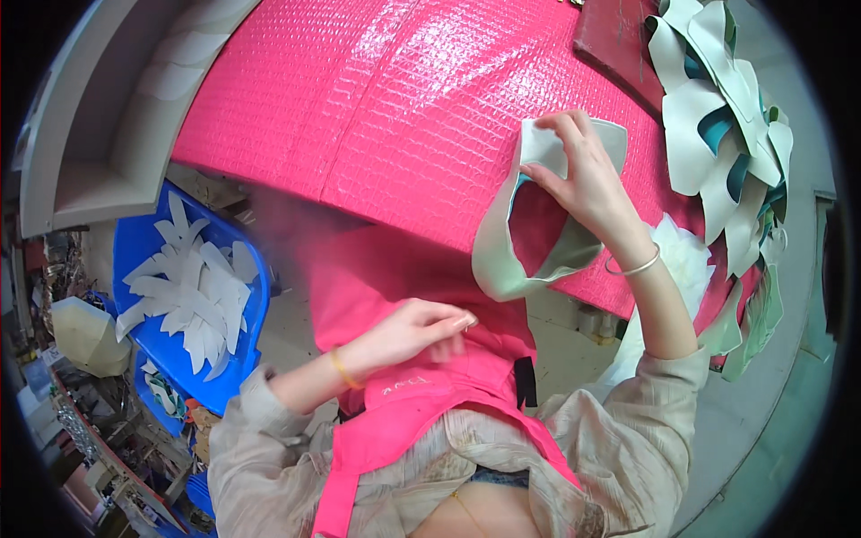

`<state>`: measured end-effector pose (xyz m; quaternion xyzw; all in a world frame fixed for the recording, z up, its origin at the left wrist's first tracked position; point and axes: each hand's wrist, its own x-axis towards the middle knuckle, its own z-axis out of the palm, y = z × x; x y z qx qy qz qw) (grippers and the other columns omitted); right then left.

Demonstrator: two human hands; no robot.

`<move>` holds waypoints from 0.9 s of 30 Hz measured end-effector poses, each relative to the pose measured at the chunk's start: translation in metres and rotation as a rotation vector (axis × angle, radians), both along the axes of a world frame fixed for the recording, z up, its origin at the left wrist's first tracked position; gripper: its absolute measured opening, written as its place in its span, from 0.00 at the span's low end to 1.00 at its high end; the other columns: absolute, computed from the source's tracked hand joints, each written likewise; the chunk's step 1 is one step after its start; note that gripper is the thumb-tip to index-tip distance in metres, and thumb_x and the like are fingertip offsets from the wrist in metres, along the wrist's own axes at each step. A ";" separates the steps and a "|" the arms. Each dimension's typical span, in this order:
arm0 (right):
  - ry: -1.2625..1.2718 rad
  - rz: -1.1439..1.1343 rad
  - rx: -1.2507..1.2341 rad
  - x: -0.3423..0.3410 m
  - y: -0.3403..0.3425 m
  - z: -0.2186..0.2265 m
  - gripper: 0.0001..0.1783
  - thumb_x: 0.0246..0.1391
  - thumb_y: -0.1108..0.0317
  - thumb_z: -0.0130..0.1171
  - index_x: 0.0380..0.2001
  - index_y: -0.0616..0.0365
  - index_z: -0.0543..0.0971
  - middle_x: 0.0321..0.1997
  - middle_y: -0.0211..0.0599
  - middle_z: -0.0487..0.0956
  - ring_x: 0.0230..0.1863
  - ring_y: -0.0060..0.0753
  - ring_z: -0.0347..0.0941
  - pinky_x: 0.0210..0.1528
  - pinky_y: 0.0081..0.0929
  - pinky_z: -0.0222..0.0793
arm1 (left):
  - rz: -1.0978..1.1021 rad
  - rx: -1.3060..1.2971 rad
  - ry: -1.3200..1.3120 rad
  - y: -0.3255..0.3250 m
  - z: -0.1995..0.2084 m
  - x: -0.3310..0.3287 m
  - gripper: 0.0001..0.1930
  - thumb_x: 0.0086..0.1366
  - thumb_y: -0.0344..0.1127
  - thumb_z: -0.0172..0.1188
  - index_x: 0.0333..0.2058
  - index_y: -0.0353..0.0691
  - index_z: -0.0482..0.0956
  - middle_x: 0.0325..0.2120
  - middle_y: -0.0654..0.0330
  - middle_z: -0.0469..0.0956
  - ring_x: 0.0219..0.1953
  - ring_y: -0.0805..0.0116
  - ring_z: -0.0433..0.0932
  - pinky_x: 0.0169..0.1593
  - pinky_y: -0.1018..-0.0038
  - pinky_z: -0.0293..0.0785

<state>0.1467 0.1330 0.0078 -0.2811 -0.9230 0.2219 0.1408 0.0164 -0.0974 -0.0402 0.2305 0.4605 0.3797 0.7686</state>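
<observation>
One pale green looped piece (pixel 498 255) rests at the pink table's (pixel 377 117) near edge; the right hand (pixel 587 175) is over it, thumb and fingers apart. The left hand (pixel 417 334), fingertips together, hovers before the apron (pixel 386 439). Leftward, a blue tub (pixel 130 242) holds white cut strips (pixel 208 300); a grey tray (pixel 58 125), pale sheets (pixel 186 54).

Pink apron (pixel 395 430) with 2 straps (pixel 337 502), pale lettering (pixel 408 386) and a black tab (pixel 525 381); crinkled beige shirt (pixel 278 462), wide sleeves (pixel 668 399); yellow band (pixel 341 368), left wrist (pixel 359 360); 1 silver bangle (pixel 633 272), right wrist (pixel 628 244); thin gold necklace (pixel 466 509).
</observation>
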 end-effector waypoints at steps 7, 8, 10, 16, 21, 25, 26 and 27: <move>-0.235 -0.195 0.215 0.035 -0.015 0.006 0.21 0.36 0.68 0.66 0.31 0.61 0.67 0.31 0.45 0.71 0.34 0.49 0.70 0.36 0.37 0.67 | 0.398 1.137 1.265 0.178 0.051 -0.026 0.18 0.56 0.40 0.58 0.42 0.34 0.75 0.36 0.50 0.75 0.42 0.59 0.73 0.46 0.69 0.68; -0.337 -0.226 0.204 0.032 -0.021 0.001 0.18 0.35 0.69 0.65 0.29 0.61 0.68 0.31 0.46 0.71 0.34 0.47 0.70 0.35 0.37 0.68 | 0.275 1.113 1.319 0.211 0.037 -0.020 0.23 0.52 0.47 0.60 0.41 0.34 0.74 0.39 0.49 0.74 0.47 0.54 0.68 0.50 0.63 0.64; -0.433 -0.015 0.326 0.034 -0.022 -0.010 0.16 0.33 0.70 0.63 0.27 0.60 0.69 0.32 0.44 0.71 0.34 0.45 0.70 0.34 0.36 0.68 | -0.034 0.972 1.436 0.235 0.030 -0.012 0.20 0.49 0.48 0.61 0.32 0.37 0.77 0.30 0.52 0.76 0.37 0.56 0.74 0.40 0.64 0.69; 0.120 -0.052 0.300 0.061 -0.044 0.000 0.09 0.35 0.75 0.55 0.25 0.59 0.68 0.30 0.40 0.70 0.33 0.42 0.70 0.35 0.35 0.68 | 0.078 0.725 1.533 0.210 0.058 -0.020 0.15 0.54 0.43 0.56 0.23 0.35 0.75 0.19 0.50 0.75 0.25 0.52 0.75 0.30 0.61 0.69; 0.071 0.071 0.230 0.048 -0.022 -0.005 0.11 0.41 0.77 0.54 0.32 0.62 0.71 0.31 0.41 0.74 0.34 0.39 0.71 0.37 0.26 0.67 | 0.157 0.723 1.356 0.196 0.063 -0.025 0.14 0.57 0.41 0.56 0.23 0.33 0.73 0.16 0.52 0.73 0.20 0.62 0.74 0.27 0.67 0.69; 0.423 -0.109 -0.411 0.062 -0.020 0.000 0.07 0.44 0.76 0.53 0.30 0.63 0.72 0.29 0.33 0.74 0.32 0.25 0.71 0.37 0.19 0.66 | 0.000 0.669 1.208 0.183 0.044 -0.058 0.14 0.56 0.41 0.58 0.26 0.33 0.73 0.13 0.55 0.70 0.19 0.69 0.71 0.24 0.71 0.66; 0.392 -0.215 -0.658 0.059 -0.017 0.001 0.07 0.44 0.75 0.53 0.30 0.63 0.73 0.29 0.31 0.74 0.32 0.21 0.70 0.38 0.18 0.66 | -0.057 0.709 1.294 0.183 0.038 -0.058 0.15 0.55 0.42 0.59 0.28 0.33 0.73 0.13 0.56 0.71 0.19 0.68 0.71 0.24 0.70 0.66; 0.449 -0.252 -0.907 0.055 -0.005 -0.009 0.07 0.44 0.75 0.52 0.30 0.64 0.72 0.29 0.27 0.73 0.33 0.17 0.68 0.37 0.17 0.65 | -0.053 0.654 1.463 0.186 0.037 -0.059 0.18 0.53 0.46 0.61 0.32 0.35 0.72 0.18 0.57 0.73 0.22 0.63 0.72 0.27 0.71 0.67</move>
